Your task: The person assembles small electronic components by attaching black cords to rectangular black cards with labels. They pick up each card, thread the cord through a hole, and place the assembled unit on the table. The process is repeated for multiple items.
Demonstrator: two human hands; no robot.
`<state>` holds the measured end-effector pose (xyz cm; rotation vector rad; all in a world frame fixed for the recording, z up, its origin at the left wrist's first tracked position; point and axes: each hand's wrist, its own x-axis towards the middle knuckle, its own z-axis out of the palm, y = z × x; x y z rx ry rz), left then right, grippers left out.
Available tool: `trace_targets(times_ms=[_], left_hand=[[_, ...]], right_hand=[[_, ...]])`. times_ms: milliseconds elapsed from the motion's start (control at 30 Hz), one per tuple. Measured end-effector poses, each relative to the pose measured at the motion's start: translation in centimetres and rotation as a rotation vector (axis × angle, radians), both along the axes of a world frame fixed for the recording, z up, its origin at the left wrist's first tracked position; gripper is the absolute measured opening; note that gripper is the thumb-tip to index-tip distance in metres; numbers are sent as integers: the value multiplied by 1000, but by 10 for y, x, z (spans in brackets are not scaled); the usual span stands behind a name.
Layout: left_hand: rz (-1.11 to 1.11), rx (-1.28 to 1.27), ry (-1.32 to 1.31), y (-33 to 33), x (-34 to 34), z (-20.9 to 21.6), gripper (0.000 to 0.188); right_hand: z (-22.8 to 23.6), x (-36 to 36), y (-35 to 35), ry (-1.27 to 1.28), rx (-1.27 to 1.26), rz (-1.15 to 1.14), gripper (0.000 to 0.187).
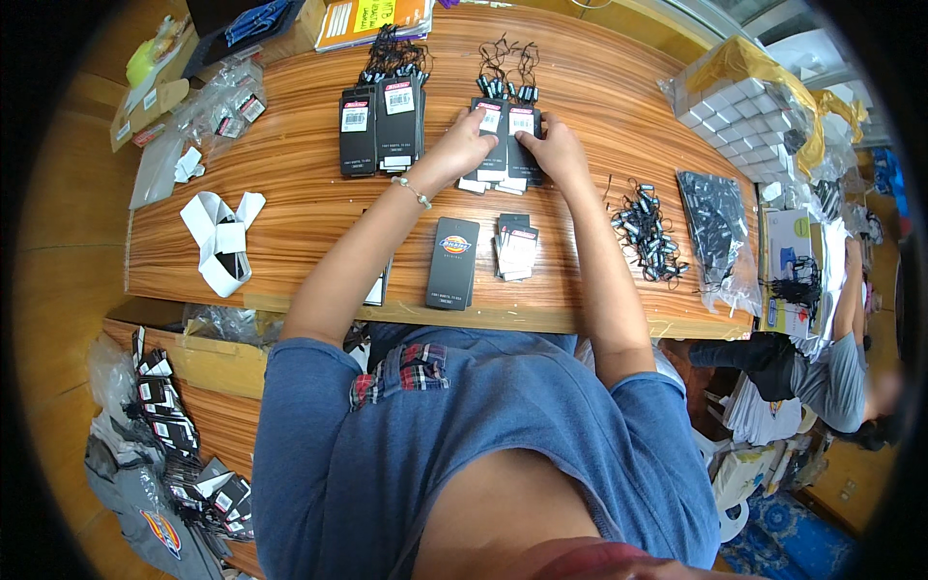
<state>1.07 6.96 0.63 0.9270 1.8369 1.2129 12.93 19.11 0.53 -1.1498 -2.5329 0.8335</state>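
Two neighbouring piles of black hang tags with white barcode stickers lie at the far middle of the table, their black strings pointing away from me. Around the left pile (491, 155) my left hand (465, 150) is closed, thumb on its face. My right hand (555, 150) grips the right pile (523, 159) along its outer edge, thumb also on top. More stacked hang tags with strings (396, 130) lie to the left. Nearer me are a stack of black tags without strings (452, 266) and a small pile of white stickered tags (517, 248).
A heap of black strings (648, 237) and a plastic bag of them (717, 227) lie at right. Behind stands a wrapped block of small white boxes (739, 116). A white paper strip (220, 246) and plastic packets (227, 106) are at left. Another person (831, 372) works at far right.
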Motion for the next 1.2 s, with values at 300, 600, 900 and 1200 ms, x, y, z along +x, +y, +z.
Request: trace_targets(times_ms=[300,600,900,1200], left_hand=[[-28,-31,-118,-15,2,19,57],[-151,2,272,-16,-9,-14,58],[-76,-120,213,-11,-9,5,60],[-83,-67,416,0,-11,-5,63]], right_hand=[[6,1,-7,27,-26,35,52],[-4,11,-15,90,-62,36,52],[4,15,-11,26,-102,9,46],[-6,16,-4,147,-166,49,46]])
